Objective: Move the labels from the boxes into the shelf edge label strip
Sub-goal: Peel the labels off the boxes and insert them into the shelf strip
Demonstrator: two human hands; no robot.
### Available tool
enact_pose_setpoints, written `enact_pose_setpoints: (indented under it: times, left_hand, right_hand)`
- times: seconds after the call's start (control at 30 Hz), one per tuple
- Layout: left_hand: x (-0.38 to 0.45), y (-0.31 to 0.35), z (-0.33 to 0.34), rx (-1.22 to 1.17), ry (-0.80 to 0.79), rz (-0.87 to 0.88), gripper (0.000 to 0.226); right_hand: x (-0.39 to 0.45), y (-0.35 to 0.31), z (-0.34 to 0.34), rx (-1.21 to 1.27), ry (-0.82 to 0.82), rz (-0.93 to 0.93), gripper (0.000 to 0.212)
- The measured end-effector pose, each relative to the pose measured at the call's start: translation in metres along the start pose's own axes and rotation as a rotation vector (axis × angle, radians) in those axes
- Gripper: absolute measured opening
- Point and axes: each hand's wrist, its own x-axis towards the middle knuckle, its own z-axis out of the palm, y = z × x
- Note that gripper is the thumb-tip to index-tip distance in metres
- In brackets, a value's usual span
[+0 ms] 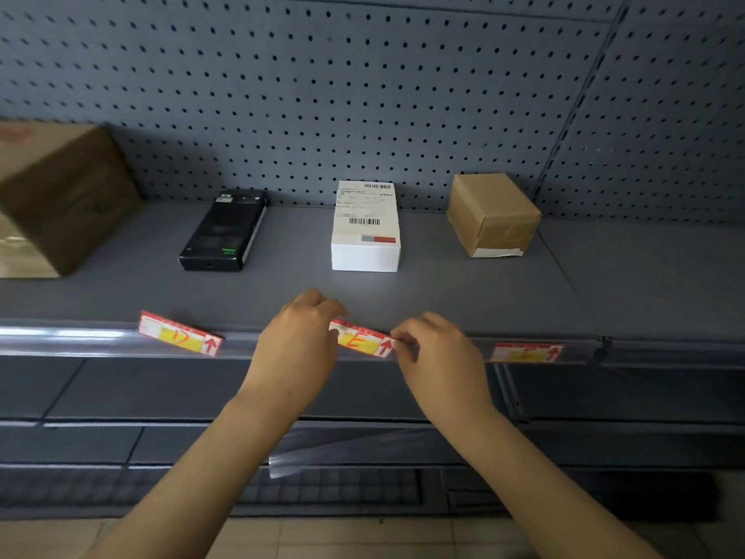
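Note:
A red, white and yellow label (363,338) sits tilted at the shelf edge label strip (80,340). My left hand (300,340) pinches its left end and my right hand (437,349) pinches its right end. Another label (179,332) leans crooked in the strip to the left. A third label (526,353) lies flat inside the strip on the right. On the grey shelf behind stand a black box (223,229), a white box (366,227) with a barcode sticker, and a small brown cardboard box (492,213).
A large brown cardboard box (56,195) fills the shelf's far left. Grey pegboard (363,94) backs the shelf. Lower shelves (121,441) run below, one with a loose clear strip (342,449). Tiled floor (363,538) shows at the bottom.

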Motion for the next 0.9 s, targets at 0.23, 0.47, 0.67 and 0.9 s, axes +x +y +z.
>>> enact_pose_setpoints:
  times: [0.23, 0.47, 0.67, 0.9]
  left_hand:
    - [-0.004, -0.018, 0.001, -0.041, -0.054, 0.137, 0.024]
    - [-0.007, -0.017, 0.000, -0.029, -0.095, 0.089, 0.014]
    - [-0.006, -0.016, 0.009, 0.062, -0.114, 0.061, 0.021]
    - [-0.010, -0.015, 0.016, 0.086, -0.123, 0.036, 0.027]
  right_hand:
    - [-0.007, -0.016, 0.013, -0.116, 0.058, 0.028, 0.004]
    - [0.003, -0.011, 0.011, -0.190, 0.031, -0.084, 0.021]
    - [0.007, -0.009, 0.010, -0.156, 0.007, -0.105, 0.019]
    - [0.007, -0.010, 0.014, -0.206, -0.030, -0.088, 0.020]
